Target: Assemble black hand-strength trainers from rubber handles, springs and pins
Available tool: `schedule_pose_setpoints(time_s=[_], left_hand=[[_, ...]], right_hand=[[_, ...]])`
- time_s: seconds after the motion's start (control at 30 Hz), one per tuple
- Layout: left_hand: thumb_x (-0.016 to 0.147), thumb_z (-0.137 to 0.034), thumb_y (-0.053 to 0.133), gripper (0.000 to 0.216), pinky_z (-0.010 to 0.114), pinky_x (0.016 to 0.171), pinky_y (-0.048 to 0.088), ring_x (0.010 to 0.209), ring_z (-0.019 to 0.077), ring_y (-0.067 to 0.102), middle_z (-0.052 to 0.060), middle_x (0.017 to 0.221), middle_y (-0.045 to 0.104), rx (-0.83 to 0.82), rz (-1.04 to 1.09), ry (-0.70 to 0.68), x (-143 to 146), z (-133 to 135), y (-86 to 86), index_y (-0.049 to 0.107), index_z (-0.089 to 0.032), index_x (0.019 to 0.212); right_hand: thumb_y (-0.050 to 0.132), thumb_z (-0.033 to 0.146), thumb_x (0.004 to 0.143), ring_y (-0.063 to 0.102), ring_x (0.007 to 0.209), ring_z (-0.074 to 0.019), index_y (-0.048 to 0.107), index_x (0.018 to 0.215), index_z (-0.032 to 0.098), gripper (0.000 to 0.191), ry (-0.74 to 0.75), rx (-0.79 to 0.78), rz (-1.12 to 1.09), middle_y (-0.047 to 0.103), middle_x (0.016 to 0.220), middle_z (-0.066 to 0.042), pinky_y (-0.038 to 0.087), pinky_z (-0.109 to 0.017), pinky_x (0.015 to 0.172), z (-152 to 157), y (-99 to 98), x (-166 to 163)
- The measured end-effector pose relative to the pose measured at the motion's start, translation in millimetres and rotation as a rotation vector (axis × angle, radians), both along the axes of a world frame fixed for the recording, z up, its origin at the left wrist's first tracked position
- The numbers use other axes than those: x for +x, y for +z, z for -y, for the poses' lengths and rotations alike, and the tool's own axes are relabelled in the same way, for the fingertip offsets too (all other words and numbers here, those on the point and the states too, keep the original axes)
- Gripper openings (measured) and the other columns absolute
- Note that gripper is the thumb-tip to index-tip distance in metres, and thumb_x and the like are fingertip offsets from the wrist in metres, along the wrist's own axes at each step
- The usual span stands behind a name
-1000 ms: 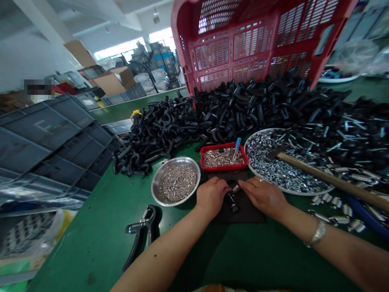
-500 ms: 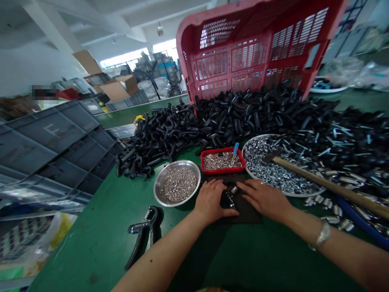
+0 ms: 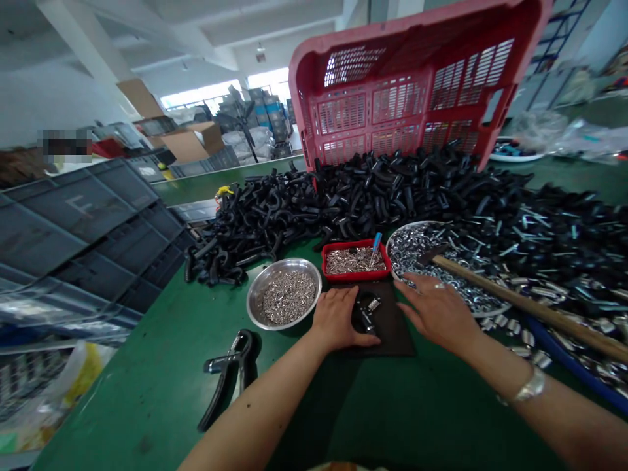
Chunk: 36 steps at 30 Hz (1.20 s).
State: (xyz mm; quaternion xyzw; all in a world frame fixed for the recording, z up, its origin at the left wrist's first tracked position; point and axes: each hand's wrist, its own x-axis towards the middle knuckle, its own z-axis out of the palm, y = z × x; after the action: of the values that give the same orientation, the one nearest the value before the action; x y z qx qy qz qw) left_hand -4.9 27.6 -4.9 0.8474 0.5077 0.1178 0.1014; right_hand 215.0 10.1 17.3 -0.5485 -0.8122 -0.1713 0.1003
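1. Two bare hands work over a dark mat [image 3: 392, 327] that lies on the green table [image 3: 147, 392].
2. On that mat, between the hands, lies a black hand-grip part [image 3: 366, 313] with a small spring at its upper end.
3. Left hand [image 3: 337, 318] lies flat on the mat's left edge, fingers loosely spread and thumb stretched along the near side of the part; it seems to touch the part, though the contact is too small to see for sure. It grasps nothing.
4. Right hand [image 3: 436, 311] hovers palm down, fingers wide apart and empty, fingertips at the near rim of the large round tray [image 3: 407, 232] filled with metal washers; a bracelet sits on that wrist.
5. Across that tray lies a hammer [image 3: 515, 297], its wooden handle running out to the right.
6. Just behind the mat sits a small red tray [image 3: 356, 275] of metal pins, with a blue-handled tool [image 3: 375, 243] leaning in it.
7. Left of the red tray stands a steel bowl [image 3: 258, 294] of small rings.
8. Nearer, to the left, rests an assembled hand gripper [image 3: 228, 376].
9. Behind everything, a heap of black handles [image 3: 343, 196] spreads across the table below a tipped red crate [image 3: 417, 85].
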Motion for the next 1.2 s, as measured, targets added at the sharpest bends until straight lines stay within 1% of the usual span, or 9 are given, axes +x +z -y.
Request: schedule_pose_setpoints(time_s=[0.13, 0.23, 0.37, 0.53, 0.67, 0.77, 0.9, 1.07, 1.2], left_hand=[[0.041, -0.078, 0.056, 0.102, 0.046, 0.095, 0.03, 0.109, 0.031, 0.043, 0.009, 0.122, 0.049, 0.002, -0.03, 0.02, 3, -7, 2.3, 0.04, -0.02, 0.124], [0.039, -0.076, 0.059, 0.101, 0.045, 0.095, 0.03, 0.11, 0.0307, 0.042, 0.009, 0.12, 0.049, 0.0, -0.005, 0.027, 4, -8, 1.3, 0.041, -0.019, 0.121], [0.039, -0.075, 0.061, 0.101, 0.045, 0.096, 0.029, 0.111, 0.0306, 0.042, 0.009, 0.12, 0.049, -0.041, 0.02, 0.043, 5, -8, 1.4, 0.041, -0.019, 0.121], [0.036, -0.075, 0.062, 0.101, 0.045, 0.094, 0.031, 0.108, 0.0305, 0.044, 0.009, 0.117, 0.05, -0.064, 0.041, 0.046, 4, -9, 3.2, 0.042, -0.02, 0.119], [0.035, -0.075, 0.062, 0.101, 0.045, 0.094, 0.032, 0.106, 0.0299, 0.046, 0.008, 0.114, 0.052, -0.06, 0.051, 0.052, 4, -10, 4.0, 0.043, -0.02, 0.118], [0.034, -0.075, 0.062, 0.101, 0.045, 0.094, 0.032, 0.105, 0.0298, 0.046, 0.009, 0.112, 0.053, -0.051, 0.059, 0.062, 4, -9, 3.7, 0.044, -0.019, 0.116], [0.035, -0.077, 0.06, 0.101, 0.047, 0.097, 0.028, 0.106, 0.0289, 0.047, 0.008, 0.113, 0.054, -0.042, 0.092, 0.028, 2, -8, 1.0, 0.044, -0.02, 0.117], [0.038, -0.077, 0.059, 0.103, 0.05, 0.102, 0.019, 0.112, 0.0302, 0.042, 0.009, 0.12, 0.05, -0.025, 0.065, 0.027, 2, -7, -1.8, 0.042, -0.02, 0.122], [0.045, -0.073, 0.06, 0.099, 0.048, 0.101, 0.023, 0.114, 0.0324, 0.038, 0.011, 0.125, 0.045, 0.058, 0.014, 0.072, 4, 8, 0.8, 0.041, -0.018, 0.125]], right_hand=[[0.045, 0.027, 0.078, 0.055, 0.086, -0.0353, 0.06, 0.098, 0.013, 0.029, -0.398, -0.005, 0.046, 0.061, 0.097, -0.02, 0.041, -0.048, 0.062, -19, 5.6, 53], [0.05, 0.029, 0.074, 0.058, 0.07, -0.0326, 0.062, 0.074, 0.019, 0.016, -0.424, -0.112, 0.038, 0.062, 0.073, -0.015, 0.04, -0.044, 0.052, -28, -5.9, 113], [0.051, 0.038, 0.076, 0.059, 0.062, -0.0257, 0.058, 0.074, 0.024, 0.016, -0.204, -0.148, -0.135, 0.061, 0.069, -0.01, 0.043, -0.037, 0.05, -27, -15.1, 151], [0.05, 0.044, 0.077, 0.059, 0.051, -0.0218, 0.056, 0.1, 0.024, 0.031, -0.233, -0.119, -0.317, 0.065, 0.073, -0.011, 0.044, -0.035, 0.046, 6, 1.2, 113], [0.04, 0.029, 0.083, 0.063, 0.076, -0.0227, 0.036, 0.132, 0.031, 0.049, 0.026, -0.009, -0.271, 0.065, 0.099, -0.006, 0.05, -0.033, 0.059, 34, 4.0, 54], [0.037, 0.014, 0.08, 0.063, 0.064, -0.018, 0.03, 0.135, 0.033, 0.059, 0.095, 0.013, -0.156, 0.067, 0.087, -0.003, 0.047, -0.028, 0.049, 38, -4.8, 29], [0.038, 0.019, 0.08, 0.063, 0.062, -0.0202, 0.034, 0.134, 0.033, 0.056, 0.048, -0.025, -0.121, 0.067, 0.089, -0.004, 0.045, -0.028, 0.041, 34, -7.7, 33], [0.042, 0.032, 0.084, 0.063, 0.086, -0.0241, 0.031, 0.135, 0.033, 0.052, 0.035, -0.034, -0.283, 0.063, 0.108, -0.005, 0.052, -0.036, 0.066, 32, 10.8, 50], [0.048, 0.044, 0.08, 0.065, 0.067, -0.0234, 0.04, 0.13, 0.031, 0.053, -0.077, -0.05, -0.292, 0.067, 0.097, -0.008, 0.05, -0.034, 0.053, 16, 8.7, 91]])
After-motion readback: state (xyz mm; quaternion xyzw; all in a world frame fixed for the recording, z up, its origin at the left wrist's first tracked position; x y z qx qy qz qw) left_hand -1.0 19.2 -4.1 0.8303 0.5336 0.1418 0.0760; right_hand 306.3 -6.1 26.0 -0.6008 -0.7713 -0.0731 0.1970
